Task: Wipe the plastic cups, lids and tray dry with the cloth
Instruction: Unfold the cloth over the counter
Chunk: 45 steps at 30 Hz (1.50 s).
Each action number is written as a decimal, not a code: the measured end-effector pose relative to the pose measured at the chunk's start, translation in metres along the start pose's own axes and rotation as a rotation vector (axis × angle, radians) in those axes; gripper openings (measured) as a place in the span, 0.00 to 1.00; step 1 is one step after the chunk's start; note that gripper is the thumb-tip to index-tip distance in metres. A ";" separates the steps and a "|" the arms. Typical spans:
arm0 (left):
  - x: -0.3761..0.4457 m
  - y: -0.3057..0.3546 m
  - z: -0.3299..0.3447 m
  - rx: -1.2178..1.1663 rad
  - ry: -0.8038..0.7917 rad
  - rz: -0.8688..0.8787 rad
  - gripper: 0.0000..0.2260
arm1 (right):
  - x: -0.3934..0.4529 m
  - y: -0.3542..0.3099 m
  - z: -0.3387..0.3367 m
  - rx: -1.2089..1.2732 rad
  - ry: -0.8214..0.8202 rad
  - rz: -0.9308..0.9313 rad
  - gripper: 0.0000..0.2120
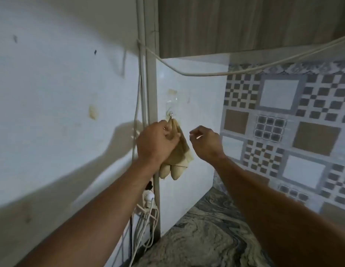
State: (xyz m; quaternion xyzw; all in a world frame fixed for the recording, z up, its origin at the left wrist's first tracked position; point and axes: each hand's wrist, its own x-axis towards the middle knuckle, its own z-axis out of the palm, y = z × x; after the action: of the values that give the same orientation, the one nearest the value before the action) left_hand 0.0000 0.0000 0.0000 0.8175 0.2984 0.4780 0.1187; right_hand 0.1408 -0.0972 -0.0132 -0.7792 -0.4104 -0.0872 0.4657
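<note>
Single head-worn view, close to the wall corner.
Camera faces forward and slightly down at the clear wall hook [171, 113], near arm's reach; both forearms enter from below it, the marbled worktop [202, 237] lies below-right, patterned tiles [295, 132] right.

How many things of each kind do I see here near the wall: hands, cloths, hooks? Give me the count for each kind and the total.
Hands: 2, the left hand gripping the cloth, the right hand beside it, touching nothing
Cloths: 1, the beige cloth hanging from the hook
Hooks: 1, the clear wall hook
Total: 4
</note>
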 end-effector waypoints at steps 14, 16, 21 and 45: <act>0.007 -0.018 0.021 -0.033 -0.032 -0.065 0.07 | 0.027 -0.006 0.026 0.026 0.028 0.137 0.04; 0.005 -0.017 0.022 -0.078 0.014 -0.040 0.14 | 0.025 -0.009 0.021 0.054 0.099 0.112 0.04; 0.006 -0.009 0.026 -0.257 0.130 -0.073 0.08 | 0.025 -0.024 0.000 0.102 0.221 -0.003 0.04; -0.028 0.049 -0.029 -0.341 -0.702 0.432 0.16 | -0.128 0.035 -0.117 0.529 -0.258 0.208 0.09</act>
State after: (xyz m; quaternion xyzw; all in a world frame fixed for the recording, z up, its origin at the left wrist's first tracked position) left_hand -0.0163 -0.0578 0.0184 0.9425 -0.0206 0.2279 0.2436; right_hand 0.1123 -0.2701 -0.0378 -0.6736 -0.3925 0.1703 0.6027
